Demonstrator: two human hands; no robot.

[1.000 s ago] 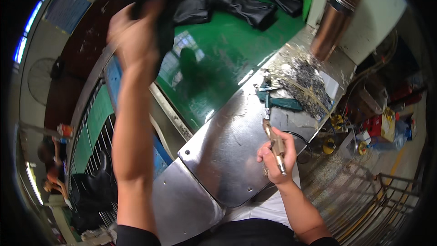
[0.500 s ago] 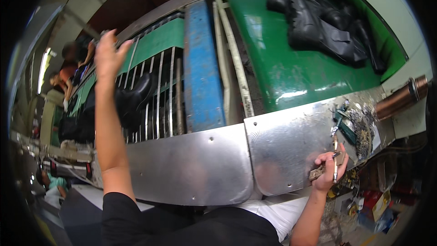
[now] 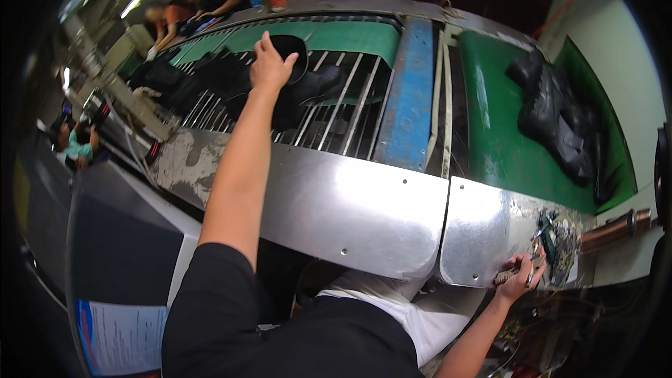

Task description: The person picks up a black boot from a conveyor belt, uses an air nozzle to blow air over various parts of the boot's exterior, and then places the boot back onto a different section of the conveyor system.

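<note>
My left hand (image 3: 271, 66) reaches out over the roller conveyor, fingers stretched and thumb apart. It is at the open top of a tall black boot (image 3: 292, 47); whether it touches the rim I cannot tell. The boot's foot (image 3: 318, 85) points right over the metal rollers. My right hand (image 3: 519, 278) is low at the right, over the front edge of the metal plate (image 3: 483, 231). Its fingers are closed around a slim silver pen-like tool (image 3: 530, 274) and a rough brownish piece (image 3: 504, 276).
More black boots (image 3: 175, 84) lie farther left on the rollers. A pile of black boots (image 3: 556, 122) rests on the green belt (image 3: 497, 147) at right. Beside my right hand are a green tool (image 3: 547, 238) and scraps. A copper-coloured pipe (image 3: 616, 229) juts in. Co-workers sit at far left.
The view has swung left, so the conveyor and its boots show more. My left hand has come to the top of a boot. My right hand still holds the slim tool.
</note>
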